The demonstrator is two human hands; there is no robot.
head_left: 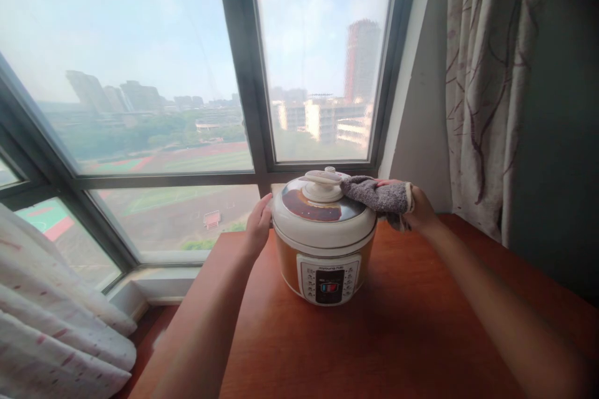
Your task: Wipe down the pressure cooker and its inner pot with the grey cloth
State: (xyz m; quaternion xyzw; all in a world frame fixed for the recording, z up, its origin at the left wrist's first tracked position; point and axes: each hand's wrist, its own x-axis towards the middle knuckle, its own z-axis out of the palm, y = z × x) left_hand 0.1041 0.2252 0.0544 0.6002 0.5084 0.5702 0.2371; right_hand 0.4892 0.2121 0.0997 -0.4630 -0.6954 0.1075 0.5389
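Note:
An orange and cream electric pressure cooker point(324, 243) stands on a reddish wooden table point(402, 330) by the window. Its cream lid point(322, 206) has a brown ring and a handle on top. My left hand point(259, 224) rests against the left side of the cooker's rim. My right hand point(418, 207) holds a grey cloth point(377, 195) pressed on the right part of the lid, next to the handle.
A large window with dark frames point(241, 75) rises behind the table. A patterned curtain point(486, 87) hangs at the right. White patterned fabric point(56, 324) lies at the lower left. The table's left edge drops to the floor near the sill.

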